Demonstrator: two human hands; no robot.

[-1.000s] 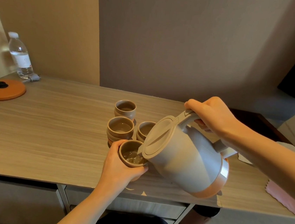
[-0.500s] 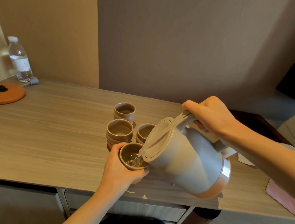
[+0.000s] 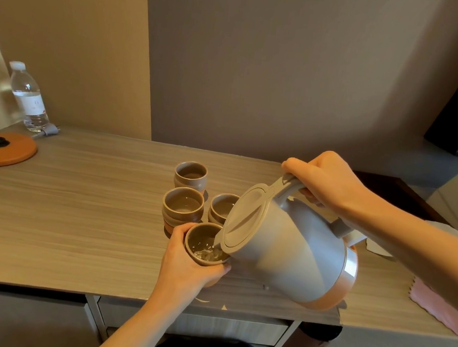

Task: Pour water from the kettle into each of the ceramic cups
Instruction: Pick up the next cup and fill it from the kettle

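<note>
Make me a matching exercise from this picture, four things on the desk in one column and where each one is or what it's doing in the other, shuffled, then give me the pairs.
Things:
1. kettle
2. water bottle
3. orange lid
4. nearest cup

States or places:
A. lying flat near the desk's left edge
B. tilted, spout over a cup, handle in the right hand
C. standing upright at the back left corner
D. held by the left hand, water splashing in

Pairs: 1-B, 2-C, 3-A, 4-D

Likely hotel room: desk [image 3: 75, 213], bottled water [image 3: 29, 99], kettle [image 3: 293, 252], tea cups [image 3: 190, 174].
</note>
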